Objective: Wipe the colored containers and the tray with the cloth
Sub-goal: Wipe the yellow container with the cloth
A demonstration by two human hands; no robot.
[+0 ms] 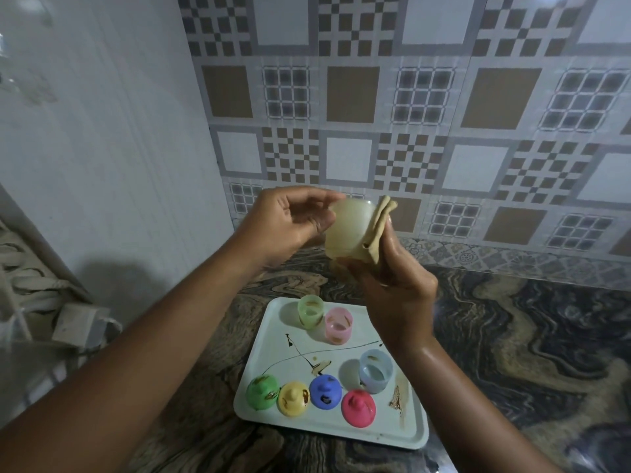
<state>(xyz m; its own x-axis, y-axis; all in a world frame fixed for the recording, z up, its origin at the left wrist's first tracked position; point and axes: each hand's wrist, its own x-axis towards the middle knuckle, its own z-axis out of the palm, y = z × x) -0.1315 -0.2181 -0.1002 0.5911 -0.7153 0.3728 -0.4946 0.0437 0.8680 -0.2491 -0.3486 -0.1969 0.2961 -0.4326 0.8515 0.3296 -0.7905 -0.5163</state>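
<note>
A pale yellow container (348, 230) is held up above the counter, tilted on its side. My left hand (290, 220) grips its base end with the fingertips. My right hand (392, 278) presses a beige cloth (379, 230) against the container's other side and underside. Below lies a white tray (415, 435) smeared with brown streaks. On it stand a green container (310, 310), a pink container (338, 326) and a blue container (375, 370). Along the tray's near side lie green (262, 392), yellow (293, 398), blue (325, 391) and pink (358, 407) lids.
The tray sits on a dark marbled counter (512, 336). A patterned tiled wall (409, 114) rises behind it and a plain white wall (102, 148) stands at the left. A white box-like object with cables (80, 324) sits at the left edge.
</note>
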